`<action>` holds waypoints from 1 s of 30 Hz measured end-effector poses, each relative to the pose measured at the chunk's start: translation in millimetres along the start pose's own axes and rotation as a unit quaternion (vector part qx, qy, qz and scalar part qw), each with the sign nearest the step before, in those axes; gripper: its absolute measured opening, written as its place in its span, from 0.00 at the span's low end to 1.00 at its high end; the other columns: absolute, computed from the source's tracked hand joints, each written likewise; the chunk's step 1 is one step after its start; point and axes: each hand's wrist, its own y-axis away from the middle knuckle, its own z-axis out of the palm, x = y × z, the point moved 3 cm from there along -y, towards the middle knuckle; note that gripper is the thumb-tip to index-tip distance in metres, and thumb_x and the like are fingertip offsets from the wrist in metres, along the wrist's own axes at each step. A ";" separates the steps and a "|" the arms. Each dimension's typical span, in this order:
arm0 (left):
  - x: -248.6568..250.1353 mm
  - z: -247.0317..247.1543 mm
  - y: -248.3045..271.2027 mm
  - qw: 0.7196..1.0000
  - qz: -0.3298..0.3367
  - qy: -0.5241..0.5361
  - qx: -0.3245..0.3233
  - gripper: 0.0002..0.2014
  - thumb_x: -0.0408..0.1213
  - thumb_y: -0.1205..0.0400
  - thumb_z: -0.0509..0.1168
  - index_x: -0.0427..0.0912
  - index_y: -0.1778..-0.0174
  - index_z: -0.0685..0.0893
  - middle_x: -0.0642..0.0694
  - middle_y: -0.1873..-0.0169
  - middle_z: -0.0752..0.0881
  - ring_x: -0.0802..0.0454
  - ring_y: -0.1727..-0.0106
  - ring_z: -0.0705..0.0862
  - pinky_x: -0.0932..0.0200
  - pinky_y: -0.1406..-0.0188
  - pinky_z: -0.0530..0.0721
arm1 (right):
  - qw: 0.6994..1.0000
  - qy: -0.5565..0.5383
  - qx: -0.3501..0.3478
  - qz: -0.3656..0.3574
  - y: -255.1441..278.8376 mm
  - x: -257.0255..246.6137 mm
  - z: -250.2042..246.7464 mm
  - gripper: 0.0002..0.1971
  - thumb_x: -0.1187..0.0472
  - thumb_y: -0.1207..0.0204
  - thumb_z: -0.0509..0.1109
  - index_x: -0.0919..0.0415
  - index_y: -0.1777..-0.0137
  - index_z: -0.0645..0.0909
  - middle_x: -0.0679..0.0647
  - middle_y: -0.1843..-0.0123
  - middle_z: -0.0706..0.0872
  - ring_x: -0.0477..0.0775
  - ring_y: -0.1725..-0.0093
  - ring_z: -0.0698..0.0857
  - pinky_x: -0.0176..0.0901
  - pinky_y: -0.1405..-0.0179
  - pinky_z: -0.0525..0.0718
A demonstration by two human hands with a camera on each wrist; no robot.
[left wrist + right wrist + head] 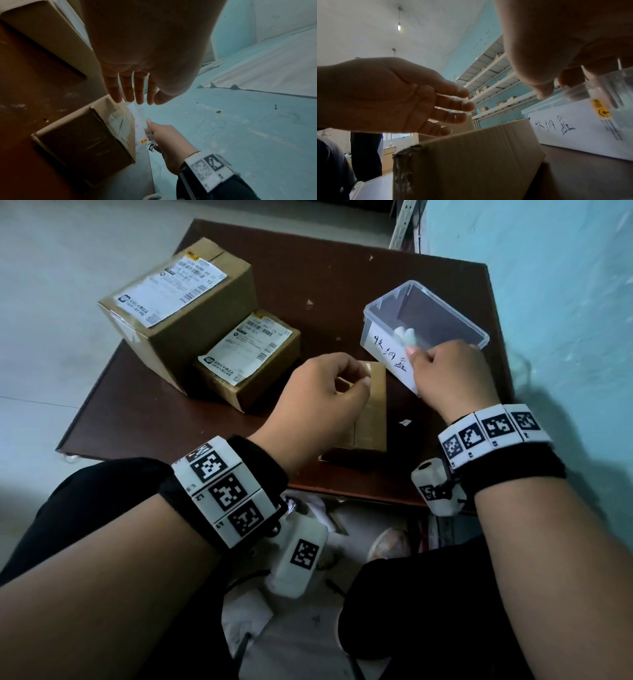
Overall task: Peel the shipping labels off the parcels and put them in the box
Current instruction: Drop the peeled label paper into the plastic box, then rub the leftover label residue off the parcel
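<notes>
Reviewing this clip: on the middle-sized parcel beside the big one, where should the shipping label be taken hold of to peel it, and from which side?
Probably the near left corner of the label on the middle parcel. That corner sits by the box's front edge, facing the person, and nothing covers it. The big parcel blocks the far side, so approach from the front with a fingertip pinch, the left hand being nearer.
</notes>
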 end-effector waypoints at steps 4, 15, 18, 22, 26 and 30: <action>-0.9 0.7 -0.5 1.000 0.010 -0.012 -0.006 0.05 0.39 0.13 0.69 0.46 0.48 0.90 0.57 0.61 0.89 0.66 0.65 0.83 0.72 0.68 0.80 | 0.995 -0.082 0.053 0.013 4.3 0.4 -9.0 0.28 0.50 0.08 0.67 0.67 0.68 0.80 0.56 0.75 0.75 0.60 0.72 0.75 0.48 0.63 0.64; -3.3 1.5 -2.5 0.999 0.028 -0.020 0.001 0.06 0.39 0.13 0.69 0.45 0.46 0.91 0.60 0.60 0.87 0.70 0.65 0.81 0.76 0.67 0.76 | 0.981 -0.171 0.083 0.031 4.9 3.4 -10.2 0.08 0.53 0.25 0.87 0.55 0.53 0.93 0.50 0.57 0.92 0.37 0.67 0.85 0.16 0.72 0.72; -4.4 0.9 -3.5 0.999 0.024 -0.022 0.008 0.06 0.40 0.13 0.69 0.46 0.47 0.91 0.60 0.60 0.87 0.68 0.65 0.81 0.75 0.67 0.78 | 0.979 -0.171 0.102 0.030 5.4 3.3 -13.2 0.14 0.54 0.28 0.90 0.53 0.52 0.87 0.52 0.54 0.90 0.46 0.59 0.86 0.21 0.67 0.74; -5.6 0.0 -3.8 1.000 0.021 -0.021 0.007 0.05 0.40 0.13 0.69 0.47 0.47 0.90 0.60 0.60 0.87 0.68 0.65 0.81 0.75 0.67 0.76 | 0.981 -0.165 0.102 0.020 8.4 2.9 -14.6 0.18 0.51 0.29 0.90 0.54 0.46 0.89 0.51 0.48 0.89 0.48 0.51 0.85 0.28 0.62 0.76; -9.7 -4.0 -6.0 1.000 0.007 -0.029 0.007 0.06 0.41 0.12 0.68 0.47 0.46 0.90 0.59 0.58 0.87 0.65 0.61 0.84 0.72 0.63 0.78 | 0.976 -0.177 0.126 0.013 10.2 -0.3 -18.6 0.17 0.50 0.30 0.90 0.52 0.46 0.90 0.48 0.48 0.89 0.47 0.50 0.86 0.44 0.48 0.88; -15.9 -11.8 -5.5 0.999 -0.001 -0.037 0.017 0.05 0.41 0.12 0.69 0.48 0.46 0.90 0.59 0.58 0.88 0.67 0.57 0.85 0.75 0.62 0.80 | 0.971 -0.193 0.138 0.010 14.8 -10.4 -26.9 0.16 0.50 0.28 0.88 0.52 0.45 0.91 0.45 0.50 0.89 0.41 0.55 0.85 0.37 0.51 0.85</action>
